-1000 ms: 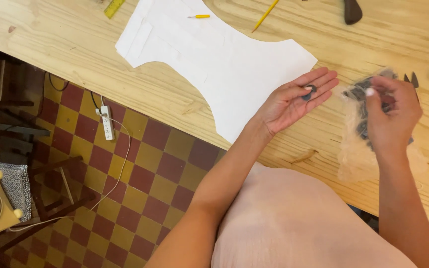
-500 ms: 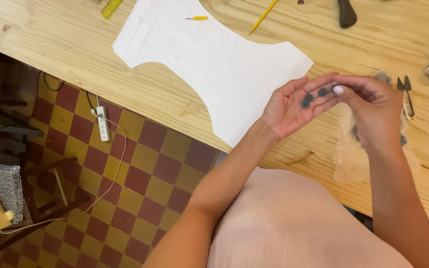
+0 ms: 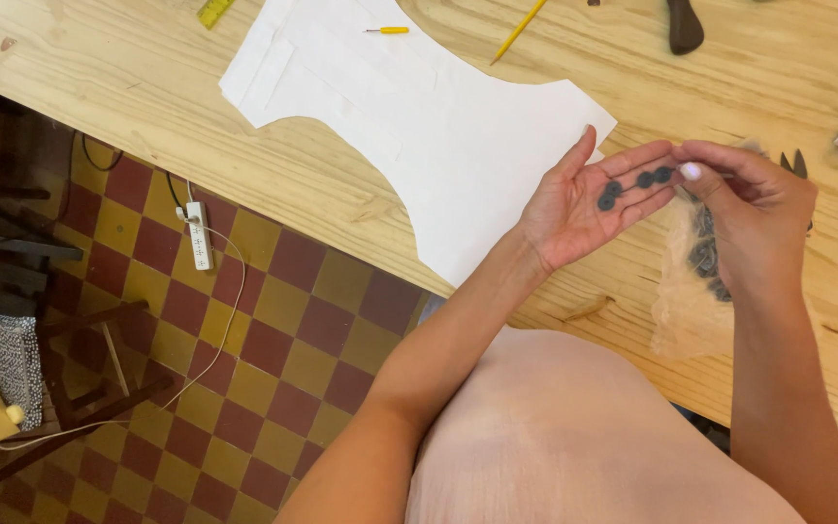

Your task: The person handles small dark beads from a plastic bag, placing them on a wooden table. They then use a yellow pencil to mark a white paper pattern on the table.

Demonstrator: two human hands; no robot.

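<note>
My left hand (image 3: 589, 204) is held palm up over the wooden table (image 3: 109, 87), with several small dark buttons (image 3: 632, 186) lying on its palm and fingers. My right hand (image 3: 754, 218) hovers beside it, fingertips touching the button nearest the left fingertips. Under my right hand lies a clear plastic bag (image 3: 695, 286) holding more dark buttons. A white cut fabric piece (image 3: 419, 107) is spread on the table to the left of my hands.
A yellow pencil (image 3: 519, 29) and a small yellow-handled tool (image 3: 387, 30) lie near the fabric. Small scissors (image 3: 793, 163) peek out behind my right hand. A dark handle (image 3: 683, 24) is at the far edge. A power strip (image 3: 197, 236) lies on the checkered floor.
My right hand came from the plastic bag over to my left palm. More buttons now lie on the left hand than a second ago.
</note>
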